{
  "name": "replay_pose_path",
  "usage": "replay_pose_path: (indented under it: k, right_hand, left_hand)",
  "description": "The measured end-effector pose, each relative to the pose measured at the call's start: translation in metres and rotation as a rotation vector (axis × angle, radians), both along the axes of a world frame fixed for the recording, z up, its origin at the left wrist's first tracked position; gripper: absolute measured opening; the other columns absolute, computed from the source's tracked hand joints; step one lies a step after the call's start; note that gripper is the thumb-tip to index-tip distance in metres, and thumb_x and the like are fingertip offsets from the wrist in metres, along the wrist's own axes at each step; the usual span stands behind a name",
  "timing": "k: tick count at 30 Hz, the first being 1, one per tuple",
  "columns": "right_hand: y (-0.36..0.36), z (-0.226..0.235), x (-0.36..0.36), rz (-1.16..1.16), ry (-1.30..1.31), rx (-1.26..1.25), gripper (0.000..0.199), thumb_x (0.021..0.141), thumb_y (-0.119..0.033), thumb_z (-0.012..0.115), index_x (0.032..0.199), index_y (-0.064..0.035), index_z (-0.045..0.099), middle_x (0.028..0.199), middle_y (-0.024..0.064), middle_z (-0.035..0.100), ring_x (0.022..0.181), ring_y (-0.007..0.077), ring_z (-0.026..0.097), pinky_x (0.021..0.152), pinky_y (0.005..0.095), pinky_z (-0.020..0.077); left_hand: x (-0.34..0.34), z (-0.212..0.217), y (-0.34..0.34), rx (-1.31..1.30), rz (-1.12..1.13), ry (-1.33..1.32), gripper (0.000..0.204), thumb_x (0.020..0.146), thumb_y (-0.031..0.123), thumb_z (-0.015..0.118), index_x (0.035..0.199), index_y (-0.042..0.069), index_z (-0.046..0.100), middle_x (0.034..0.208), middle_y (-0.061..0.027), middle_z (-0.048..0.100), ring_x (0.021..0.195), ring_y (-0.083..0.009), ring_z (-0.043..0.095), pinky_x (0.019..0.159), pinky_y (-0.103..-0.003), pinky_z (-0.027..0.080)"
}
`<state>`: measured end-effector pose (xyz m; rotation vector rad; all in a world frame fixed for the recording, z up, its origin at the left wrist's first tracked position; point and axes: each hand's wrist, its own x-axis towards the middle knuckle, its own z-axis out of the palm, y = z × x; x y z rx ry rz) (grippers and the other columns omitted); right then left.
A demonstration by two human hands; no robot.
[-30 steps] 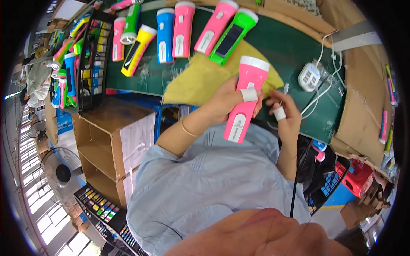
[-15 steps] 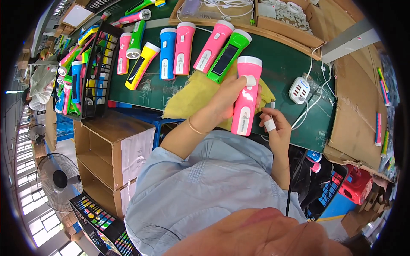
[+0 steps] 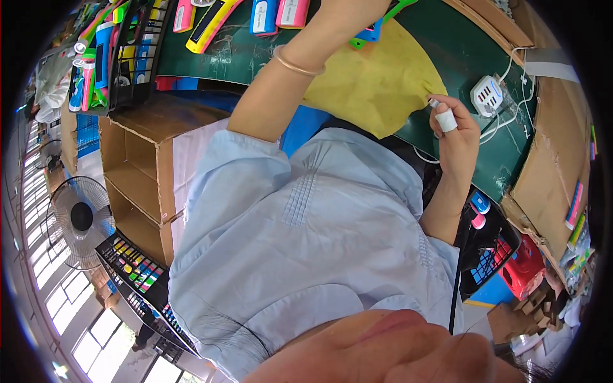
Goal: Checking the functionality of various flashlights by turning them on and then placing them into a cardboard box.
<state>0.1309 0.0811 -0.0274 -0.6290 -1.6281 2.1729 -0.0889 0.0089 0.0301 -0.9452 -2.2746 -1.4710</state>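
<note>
My left hand (image 3: 357, 14) reaches to the far edge of the view, its fingers cut off there. Just beside it show the end of a blue flashlight (image 3: 370, 32) and parts of a green one (image 3: 399, 9); whether the hand grips either is hidden. My right hand (image 3: 458, 131), with white tape round a finger, pinches a small cable plug (image 3: 435, 103) over the right edge of a yellow cloth (image 3: 377, 76). Left of my left arm lie a yellow flashlight (image 3: 214, 24), another blue one (image 3: 263, 18) and pink ones (image 3: 292, 14).
A white multi-port USB charger (image 3: 486, 96) with cables sits on the green table (image 3: 440, 38) at right. At left are a black basket (image 3: 134, 64) of flashlights and a cardboard box (image 3: 137, 159). A fan (image 3: 82, 217) stands beyond, and a red stool (image 3: 523, 271) at lower right.
My left hand has moved far forward, and the pink flashlight it held is no longer visible in it. My right hand has shifted right with the plug. The whole view has tilted nearer.
</note>
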Motion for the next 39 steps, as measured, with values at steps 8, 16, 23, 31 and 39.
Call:
replay_pose_path:
  k: [8,16,23,31,39]
  right_hand:
    - [-0.009,0.028,-0.033,-0.220,0.087,1.000,0.019,0.070,0.005,0.061,0.088,-0.0017,0.062,0.076,0.0070,0.058,0.065,0.0160,0.057,0.058,0.0232,0.0440]
    - [-0.002,0.066,-0.027,0.603,0.182,0.623,0.011,0.068,-0.002,0.062,0.079,-0.0015,0.059,0.076,0.0067,0.055,0.068,0.0178,0.054,0.058,0.0275,0.0407]
    - [-0.033,0.025,0.000,0.417,0.508,1.321,0.025,0.062,-0.003,0.062,0.088,-0.0022,0.059,0.083,0.0085,0.050,0.075,0.0220,0.052,0.060,0.0298,0.0429]
    - [-0.044,0.032,-0.010,-0.136,0.202,1.135,0.043,0.063,-0.020,0.075,0.099,-0.0024,0.059,0.071,0.0069,0.050,0.059,0.0201,0.051,0.048,0.0308,0.0414]
    - [-0.025,0.004,-0.010,0.059,0.080,0.663,0.040,0.074,-0.022,0.070,0.103,0.0009,0.054,0.080,0.0097,0.049,0.073,0.0220,0.051,0.066,0.0289,0.0422]
  left_hand:
    - [0.042,-0.029,-0.026,0.649,-1.053,-1.473,0.035,0.091,0.029,0.050,0.112,0.000,0.049,0.096,-0.0112,0.059,0.086,-0.0195,0.059,0.076,-0.031,0.049]
    - [0.053,-0.022,-0.031,0.556,-0.869,-1.098,0.051,0.084,0.050,0.051,0.108,0.005,0.047,0.084,-0.0079,0.055,0.072,-0.0162,0.057,0.061,-0.028,0.050]
    - [0.043,-0.020,-0.034,1.289,-1.035,-1.653,0.062,0.088,0.055,0.041,0.124,0.005,0.039,0.084,-0.0049,0.048,0.070,-0.0161,0.047,0.064,-0.030,0.045]
    - [0.070,-0.039,-0.033,0.993,-1.173,-1.221,0.062,0.077,0.049,0.060,0.112,0.001,0.042,0.077,-0.0113,0.055,0.066,-0.0189,0.055,0.059,-0.029,0.047]
    - [0.084,-0.040,-0.060,0.432,-0.963,-0.778,0.078,0.071,0.040,0.071,0.129,0.005,0.031,0.088,-0.0162,0.055,0.074,-0.0272,0.060,0.065,-0.035,0.050]
